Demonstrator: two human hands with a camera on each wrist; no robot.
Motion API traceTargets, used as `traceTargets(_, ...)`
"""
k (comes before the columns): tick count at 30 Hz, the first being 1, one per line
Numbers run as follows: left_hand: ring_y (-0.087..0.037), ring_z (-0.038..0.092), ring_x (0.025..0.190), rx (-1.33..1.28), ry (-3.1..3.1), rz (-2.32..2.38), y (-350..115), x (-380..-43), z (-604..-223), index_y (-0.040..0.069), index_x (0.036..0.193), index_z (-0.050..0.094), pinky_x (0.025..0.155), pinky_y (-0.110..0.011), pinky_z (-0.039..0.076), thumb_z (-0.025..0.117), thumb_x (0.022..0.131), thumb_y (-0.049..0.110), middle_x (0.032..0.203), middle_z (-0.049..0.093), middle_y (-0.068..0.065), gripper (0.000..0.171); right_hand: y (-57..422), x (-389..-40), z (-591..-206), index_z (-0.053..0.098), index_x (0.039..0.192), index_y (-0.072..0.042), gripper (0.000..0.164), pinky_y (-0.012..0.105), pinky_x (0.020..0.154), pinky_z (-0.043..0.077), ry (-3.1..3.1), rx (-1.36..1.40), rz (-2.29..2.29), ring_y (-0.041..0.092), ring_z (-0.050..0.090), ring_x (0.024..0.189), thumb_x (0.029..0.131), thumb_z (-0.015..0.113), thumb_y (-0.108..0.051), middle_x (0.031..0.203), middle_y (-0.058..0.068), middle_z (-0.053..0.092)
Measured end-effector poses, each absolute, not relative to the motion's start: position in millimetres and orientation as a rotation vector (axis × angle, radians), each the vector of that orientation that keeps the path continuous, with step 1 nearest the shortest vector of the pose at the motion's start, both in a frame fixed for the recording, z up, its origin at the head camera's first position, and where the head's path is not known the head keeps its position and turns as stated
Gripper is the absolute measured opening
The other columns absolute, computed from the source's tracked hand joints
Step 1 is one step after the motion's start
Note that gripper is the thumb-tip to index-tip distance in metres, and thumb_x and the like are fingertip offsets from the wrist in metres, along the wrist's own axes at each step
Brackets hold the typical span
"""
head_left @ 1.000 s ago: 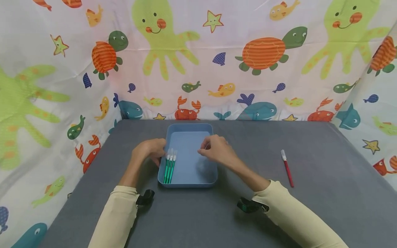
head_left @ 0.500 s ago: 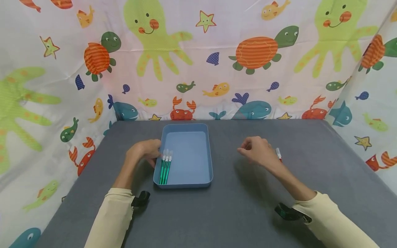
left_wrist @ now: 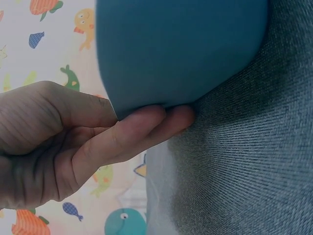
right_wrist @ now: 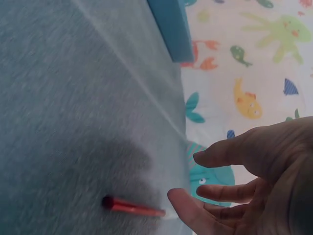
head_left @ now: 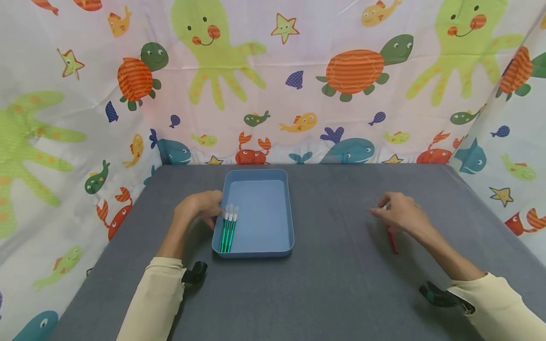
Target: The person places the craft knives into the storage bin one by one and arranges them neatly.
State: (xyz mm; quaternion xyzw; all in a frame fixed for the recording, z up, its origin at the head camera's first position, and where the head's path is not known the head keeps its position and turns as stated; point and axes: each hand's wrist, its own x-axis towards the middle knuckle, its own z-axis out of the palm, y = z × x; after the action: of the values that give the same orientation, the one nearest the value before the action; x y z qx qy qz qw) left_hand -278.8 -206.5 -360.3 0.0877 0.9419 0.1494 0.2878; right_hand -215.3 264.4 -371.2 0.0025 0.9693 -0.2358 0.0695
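A blue tray [head_left: 264, 208] lies on the grey table. Inside it, along the left side, are three slim green pen-like sticks [head_left: 228, 235] with whitish ends. My left hand [head_left: 198, 206] pinches the tray's left wall; in the left wrist view its thumb is at the rim and fingertips [left_wrist: 146, 120] lie against the outside. On the right, my right hand [head_left: 401, 211] hovers over a slim red pen-like stick [head_left: 393, 242] with a white end. In the right wrist view, thumb and fingers are spread apart, near the stick's white end, holding nothing.
A curtain [head_left: 273, 94] printed with sea animals hangs behind and beside the grey table [head_left: 324, 284]. Dark camera straps [head_left: 443, 296] sit at both wrists.
My right hand has moved right, from over the tray to above the red stick. My left hand has stayed at the tray's left wall. The head view has turned slightly.
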Motion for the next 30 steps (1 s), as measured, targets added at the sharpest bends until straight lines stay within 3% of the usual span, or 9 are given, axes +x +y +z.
traceTargets(3,-0.025,0.069,0.1,0.21,2.502,0.438,-205.9,-279.8,-360.5,-0.009,0.137,0.049,0.082,-0.035,0.064,0.062,0.104,0.008,0.122,0.064,-0.023,0.039,271.5,-213.3,-374.9,0.059,0.122,0.01,0.049,0.032,0.059,0.05,2.948,0.029,-0.64,0.019,0.067,0.066,0.097,0.07,-0.031,0.1,0.026,0.068)
traceTargets(9,-0.026,0.069,0.1,0.184,2.493,0.452,-206.1,-281.8,-360.5,-0.009,0.14,0.047,0.078,-0.033,0.065,0.061,0.104,0.008,0.124,0.061,-0.024,0.042,281.2,-210.2,-382.1,0.061,0.113,0.007,0.041,0.032,0.055,0.042,2.926,0.058,-0.536,0.018,0.064,0.061,0.095,0.072,-0.028,0.082,0.014,0.066)
traceTargets(14,-0.025,0.069,0.099,0.18,2.491,0.439,-207.8,-282.7,-359.9,-0.008,0.139,0.048,0.077,-0.032,0.065,0.061,0.104,0.008,0.123,0.062,-0.022,0.04,280.8,-207.6,-390.3,0.067,0.097,0.003,0.028,0.031,0.053,0.043,2.911,0.045,-0.553,0.016,0.063,0.059,0.094,0.073,-0.023,0.076,0.009,0.064)
traceTargets(21,-0.027,0.069,0.101,0.163,2.499,0.435,-206.9,-282.9,-360.9,-0.009,0.141,0.047,0.077,-0.032,0.065,0.063,0.103,0.008,0.125,0.061,-0.023,0.044,278.3,-204.9,-396.6,0.062,0.079,-0.005,0.019,0.032,0.05,0.039,2.982,0.007,-0.525,0.015,0.058,0.054,0.094,0.068,-0.014,0.065,0.005,0.059)
traceTargets(30,-0.023,0.071,0.093,0.208,2.507,0.447,-208.0,-282.7,-361.7,-0.006,0.132,0.05,0.077,-0.033,0.064,0.06,0.105,0.009,0.113,0.066,-0.021,0.033,279.4,-206.5,-393.8,0.065,0.083,-0.001,0.015,0.032,0.051,0.042,2.958,0.04,-0.515,0.016,0.06,0.057,0.094,0.068,-0.011,0.069,0.007,0.06)
